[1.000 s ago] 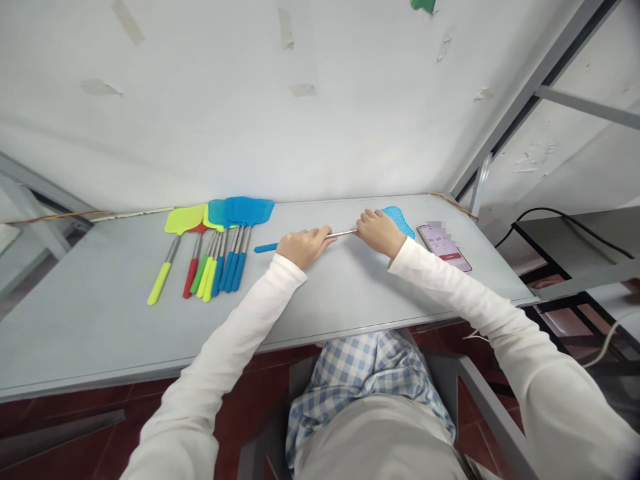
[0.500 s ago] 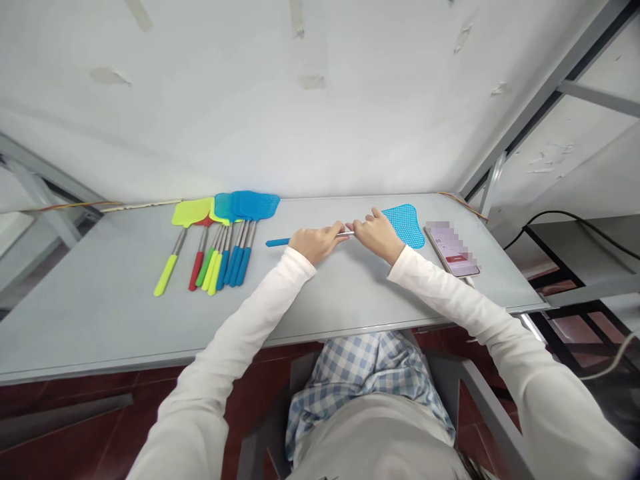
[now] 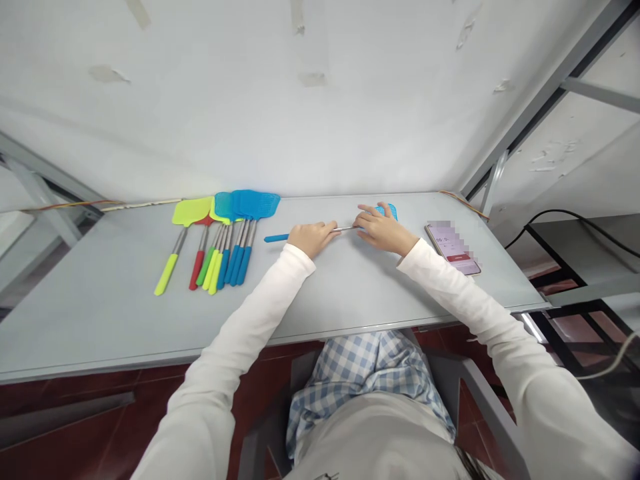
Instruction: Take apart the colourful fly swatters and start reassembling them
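A blue fly swatter (image 3: 276, 238) with a thin metal shaft lies crosswise in front of me, its grip to the left and its mesh head to the right. My left hand (image 3: 312, 239) is closed around the shaft beside the blue grip. At the head end is my right hand (image 3: 384, 231), thumb and fingertips at the shaft while its other fingers are raised and spread. It covers much of the mesh head; only a blue corner shows behind it. Further left, several fly swatters in yellow, red, green and blue (image 3: 255, 203) lie side by side, heads overlapping toward the wall.
A phone (image 3: 454, 248) with a lit screen lies to the right of my right hand. The grey table (image 3: 125, 320) meets a white wall (image 3: 320, 147) with tape scraps. Metal frame bars stand at both sides, and a thin cable runs along the table's back edge.
The blue swatter's head has come left, and its exposed shaft looks shorter. My right hand has turned over the head, fingers spreading; my left hand has hardly moved.
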{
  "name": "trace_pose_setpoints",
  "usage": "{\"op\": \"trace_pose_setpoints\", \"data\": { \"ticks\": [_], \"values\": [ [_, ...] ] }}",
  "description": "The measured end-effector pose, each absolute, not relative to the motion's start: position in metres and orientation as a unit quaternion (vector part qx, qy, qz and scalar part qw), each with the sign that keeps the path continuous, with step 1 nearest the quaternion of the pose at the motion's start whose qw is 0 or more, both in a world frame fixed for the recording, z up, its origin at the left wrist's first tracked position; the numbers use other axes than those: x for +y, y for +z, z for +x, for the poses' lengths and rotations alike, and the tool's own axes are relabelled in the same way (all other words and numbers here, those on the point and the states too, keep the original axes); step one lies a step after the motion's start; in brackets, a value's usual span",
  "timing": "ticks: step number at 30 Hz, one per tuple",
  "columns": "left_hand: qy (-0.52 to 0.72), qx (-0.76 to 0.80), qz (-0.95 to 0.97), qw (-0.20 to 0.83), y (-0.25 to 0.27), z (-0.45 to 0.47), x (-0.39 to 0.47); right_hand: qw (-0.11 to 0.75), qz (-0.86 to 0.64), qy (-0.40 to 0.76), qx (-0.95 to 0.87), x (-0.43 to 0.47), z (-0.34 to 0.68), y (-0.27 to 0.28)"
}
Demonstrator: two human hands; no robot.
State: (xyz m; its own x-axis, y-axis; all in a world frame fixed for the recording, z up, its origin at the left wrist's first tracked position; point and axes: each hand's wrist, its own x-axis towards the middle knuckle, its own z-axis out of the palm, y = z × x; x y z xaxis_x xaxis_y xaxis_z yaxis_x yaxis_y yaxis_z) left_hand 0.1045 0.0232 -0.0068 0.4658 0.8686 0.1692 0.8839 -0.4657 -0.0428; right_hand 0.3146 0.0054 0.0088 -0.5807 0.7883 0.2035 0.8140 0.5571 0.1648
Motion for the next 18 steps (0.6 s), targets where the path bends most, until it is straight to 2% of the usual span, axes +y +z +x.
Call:
{"op": "trace_pose_setpoints", "data": {
  "ticks": [12, 18],
  "values": [
    [-0.058, -0.513, -0.855, 0.055, -0.013, 0.119, 0.029, 0.108, -0.523, -0.157, -0.830, 0.035, 0.320, -0.018],
    [-0.048, -0.530, -0.842, 0.087, -0.013, 0.083, 0.032, 0.121, -0.559, -0.164, -0.804, 0.042, 0.357, -0.017]
  ]
}}
